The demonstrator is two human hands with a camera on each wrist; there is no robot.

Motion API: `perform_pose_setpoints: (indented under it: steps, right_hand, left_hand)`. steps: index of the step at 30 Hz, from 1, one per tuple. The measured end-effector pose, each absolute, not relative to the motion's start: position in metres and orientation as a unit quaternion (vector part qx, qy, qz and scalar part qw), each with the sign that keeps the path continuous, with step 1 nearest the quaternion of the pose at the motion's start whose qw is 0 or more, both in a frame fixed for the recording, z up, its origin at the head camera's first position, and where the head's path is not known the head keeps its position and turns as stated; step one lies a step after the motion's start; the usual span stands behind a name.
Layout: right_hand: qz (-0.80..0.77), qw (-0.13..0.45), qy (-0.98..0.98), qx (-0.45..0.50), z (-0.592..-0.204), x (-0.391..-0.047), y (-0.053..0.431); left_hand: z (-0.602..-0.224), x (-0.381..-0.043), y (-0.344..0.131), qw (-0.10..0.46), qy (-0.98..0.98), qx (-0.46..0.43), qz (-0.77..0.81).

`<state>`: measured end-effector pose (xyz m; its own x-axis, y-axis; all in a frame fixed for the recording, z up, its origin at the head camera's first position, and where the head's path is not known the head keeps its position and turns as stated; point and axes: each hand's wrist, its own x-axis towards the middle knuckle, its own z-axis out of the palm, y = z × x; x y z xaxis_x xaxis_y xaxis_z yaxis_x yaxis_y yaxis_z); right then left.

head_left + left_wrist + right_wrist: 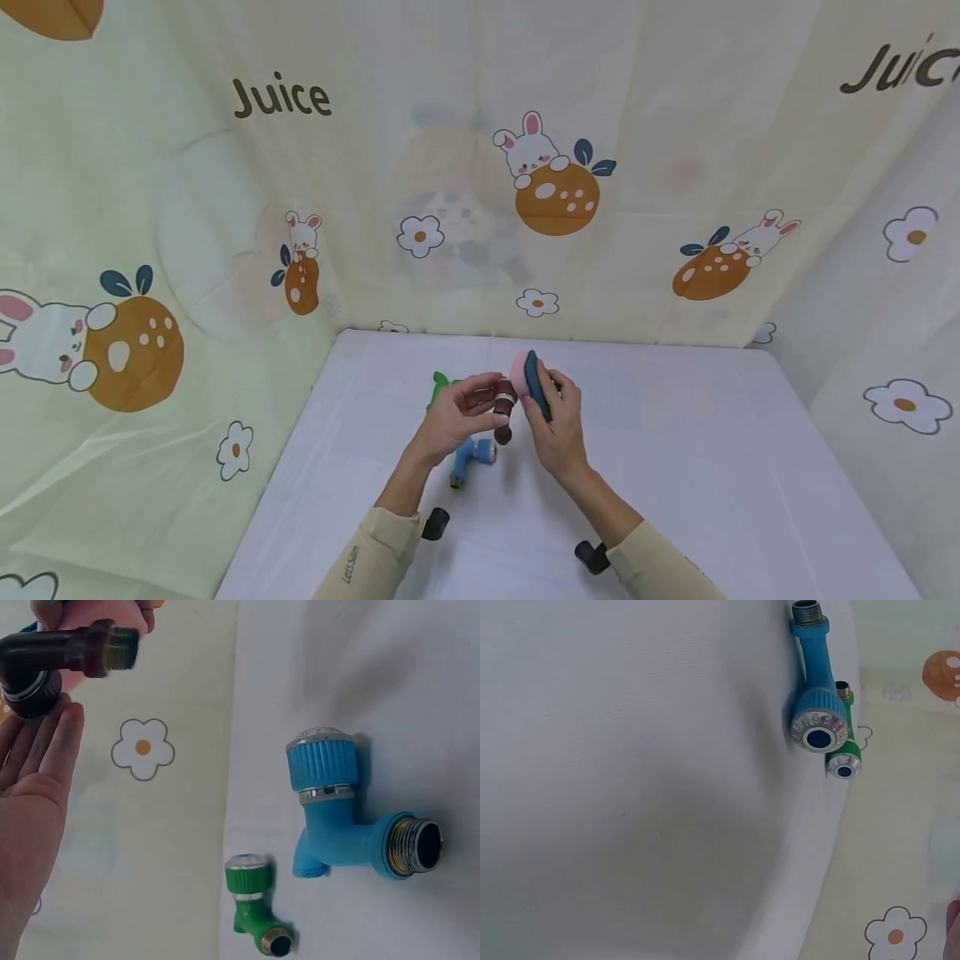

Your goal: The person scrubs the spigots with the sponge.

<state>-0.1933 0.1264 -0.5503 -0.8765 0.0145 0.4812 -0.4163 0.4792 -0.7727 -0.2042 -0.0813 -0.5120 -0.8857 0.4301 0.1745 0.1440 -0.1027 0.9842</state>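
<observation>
My left hand [457,417] holds a dark brown plastic tap [503,408] between thumb and fingers, above the table. In the left wrist view the brown tap [79,651] shows its threaded end, with the fingers of the left hand [37,761] at its round knob. My right hand [558,425] grips a pink and dark blue sponge [534,385] by its dark side. The sponge's pink face is against or very near the tap's upper end; exact contact is hard to tell. Only a sliver of the right hand [952,934] enters the right wrist view.
On the white table [675,450], a blue tap [330,810] lies below the left hand. Farther back lies a green tap [251,900], partly hidden by that hand in the head view. Printed curtains [450,150] surround the table at the back and sides.
</observation>
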Motion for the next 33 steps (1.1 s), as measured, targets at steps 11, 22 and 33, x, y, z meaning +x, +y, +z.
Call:
perform_pose_setpoints:
  steps: [11,22,33]
  right_hand:
    - [0.468,0.272,-0.808,0.231,-0.552,-0.179,0.123]
    - [0.387,0.3,-0.822,0.292,-0.552,-0.179,0.125]
    - [0.372,0.312,-0.83,0.275,-0.55,-0.183,0.129]
  left_hand:
    - [-0.514,-0.209,-0.081,0.05,0.661,0.142,0.735]
    - [-0.513,-0.21,-0.082,0.087,0.616,0.128,0.772]
    - [-0.513,-0.209,-0.086,0.131,0.603,0.153,0.772]
